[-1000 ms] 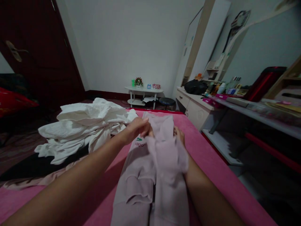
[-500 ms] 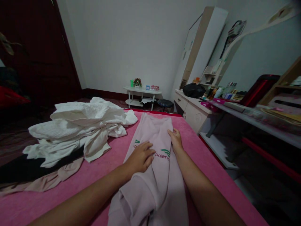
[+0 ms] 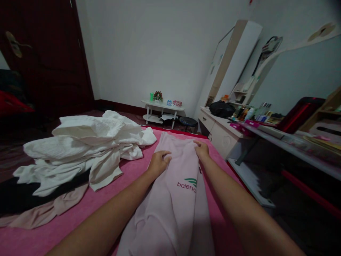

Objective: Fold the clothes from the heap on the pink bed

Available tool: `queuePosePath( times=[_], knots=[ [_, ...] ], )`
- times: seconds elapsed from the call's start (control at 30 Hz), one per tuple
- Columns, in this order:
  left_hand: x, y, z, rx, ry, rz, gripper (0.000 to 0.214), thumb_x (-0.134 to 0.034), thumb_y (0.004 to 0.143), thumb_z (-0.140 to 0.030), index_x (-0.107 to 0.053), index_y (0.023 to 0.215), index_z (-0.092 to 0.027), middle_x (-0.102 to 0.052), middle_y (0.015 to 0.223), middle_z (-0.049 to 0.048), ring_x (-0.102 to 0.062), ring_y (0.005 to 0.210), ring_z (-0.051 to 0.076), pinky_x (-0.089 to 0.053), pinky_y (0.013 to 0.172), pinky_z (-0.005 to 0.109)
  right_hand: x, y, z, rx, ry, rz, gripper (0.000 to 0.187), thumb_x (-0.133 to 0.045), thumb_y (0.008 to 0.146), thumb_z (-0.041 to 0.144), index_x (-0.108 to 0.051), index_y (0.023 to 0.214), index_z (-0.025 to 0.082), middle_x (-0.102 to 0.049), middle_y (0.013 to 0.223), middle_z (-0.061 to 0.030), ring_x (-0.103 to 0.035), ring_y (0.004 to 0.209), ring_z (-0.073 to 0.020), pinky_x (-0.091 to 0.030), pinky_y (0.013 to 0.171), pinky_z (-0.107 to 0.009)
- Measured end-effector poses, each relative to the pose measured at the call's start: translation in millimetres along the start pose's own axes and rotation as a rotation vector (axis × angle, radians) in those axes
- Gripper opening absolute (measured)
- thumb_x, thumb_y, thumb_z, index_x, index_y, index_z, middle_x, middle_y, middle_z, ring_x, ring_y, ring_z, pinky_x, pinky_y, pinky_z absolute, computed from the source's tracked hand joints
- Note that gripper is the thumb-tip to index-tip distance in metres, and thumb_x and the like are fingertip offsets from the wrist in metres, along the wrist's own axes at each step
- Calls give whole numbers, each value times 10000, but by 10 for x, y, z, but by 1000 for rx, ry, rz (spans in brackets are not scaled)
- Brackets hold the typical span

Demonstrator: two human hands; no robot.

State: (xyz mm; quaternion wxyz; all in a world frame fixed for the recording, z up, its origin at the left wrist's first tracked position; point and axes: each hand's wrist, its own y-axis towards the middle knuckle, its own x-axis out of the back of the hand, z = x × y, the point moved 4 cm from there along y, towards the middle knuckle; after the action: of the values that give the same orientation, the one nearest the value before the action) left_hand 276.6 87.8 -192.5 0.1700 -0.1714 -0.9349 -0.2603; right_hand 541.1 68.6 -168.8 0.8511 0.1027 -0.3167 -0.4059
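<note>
Pale pink garment (image 3: pixel 170 202), head view: lies lengthwise on the pink bed cover (image 3: pixel 26 240), right of the white clothes pile (image 3: pixel 93 135). Right hand (image 3: pixel 202 151) has its fingers narrowed on the far right corner, presumably to keep that edge straight. Left hand (image 3: pixel 159 163) rests at the left edge, likely steadying the cloth; whether its fingers grip cannot be told. Compared with half a second earlier, the left hand sits farther up, the left-edge print is out of sight, and a dark letter shows at the right edge.
</note>
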Motion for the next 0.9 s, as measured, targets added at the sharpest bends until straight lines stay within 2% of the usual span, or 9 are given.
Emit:
queuePosePath(
  times=[0.07, 0.13, 0.27, 0.33, 0.47, 0.57, 0.67, 0.8, 0.9],
  knots=[
    [36, -33, -2, 9, -4, -94, 226, -612, 777, -211, -717, 965, -142, -725, 998, 88, -663, 933, 216, -496, 886, 342, 12, 79, 66, 47, 7, -72, 441, -439, 742, 180, -662, 1116, 109, -686, 1113, -105, -625, 1025, -209, -479, 927, -338],
    [80, -63, -14, 9, 10, -175, 218, -615, 774, -210, -716, 957, -150, -726, 986, 71, -665, 911, 204, -501, 863, 326, -44, 95, 112, 104, -86, -91, 501, -371, 780, 149, -607, 1219, 107, -628, 1234, -97, -568, 1123, -185, -440, 968, -302],
    [104, -69, 40, 42, 48, -204, 207, -633, 757, -187, -710, 946, -152, -721, 945, 60, -660, 853, 194, -511, 814, 318, -307, -75, 46, 125, -431, 86, 463, -407, 808, 115, -641, 1199, 193, -613, 1218, -81, -568, 1093, -200, -451, 937, -309],
    [98, -57, 79, 39, 87, -189, 195, -647, 747, -170, -707, 931, -148, -709, 917, 63, -648, 849, 195, -510, 815, 325, -398, -194, -7, 105, -499, 170, 414, -469, 810, 127, -677, 1148, 244, -610, 1176, -92, -570, 1072, -236, -465, 911, -350],
    [115, -67, 110, 1, 146, -204, 230, -671, 725, -145, -686, 954, -138, -650, 932, 75, -609, 858, 193, -511, 818, 333, -410, -368, 32, 122, -621, 274, 426, -445, 883, 193, -594, 1269, 297, -525, 1282, -126, -475, 1190, -309, -432, 946, -450],
    [136, -113, 90, -61, 148, -180, 260, -655, 724, -117, -670, 981, -148, -609, 1001, 77, -584, 945, 197, -498, 879, 346, -306, -525, 152, 161, -697, 357, 454, -452, 888, 194, -542, 1324, 280, -388, 1440, -130, -377, 1284, -347, -384, 998, -493],
    [148, -170, 80, -93, 136, -108, 306, -634, 733, -105, -655, 1033, -163, -600, 1050, 75, -566, 1015, 203, -480, 926, 364, -129, -837, 345, 311, -697, 472, 484, -456, 834, 97, -572, 1289, 213, -270, 1524, -119, -316, 1342, -339, -336, 1057, -483],
    [160, -229, 90, -90, 147, -48, 377, -629, 745, -125, -627, 1120, -156, -618, 1093, 86, -561, 1046, 221, -461, 954, 393, 284, -1543, 809, 547, -294, 682, 574, -410, 737, 7, -586, 1248, 203, -403, 1451, -88, -412, 1308, -218, -332, 1090, -398],
    [158, -251, 90, -96, 157, -20, 411, -625, 753, -135, -609, 1163, -133, -622, 1127, 104, -558, 1067, 232, -444, 978, 397, 613, -2186, 1249, 636, -61, 987, 606, -506, 703, 78, -546, 1282, 254, -404, 1460, -57, -387, 1333, -236, -342, 1080, -425]
  ],
)
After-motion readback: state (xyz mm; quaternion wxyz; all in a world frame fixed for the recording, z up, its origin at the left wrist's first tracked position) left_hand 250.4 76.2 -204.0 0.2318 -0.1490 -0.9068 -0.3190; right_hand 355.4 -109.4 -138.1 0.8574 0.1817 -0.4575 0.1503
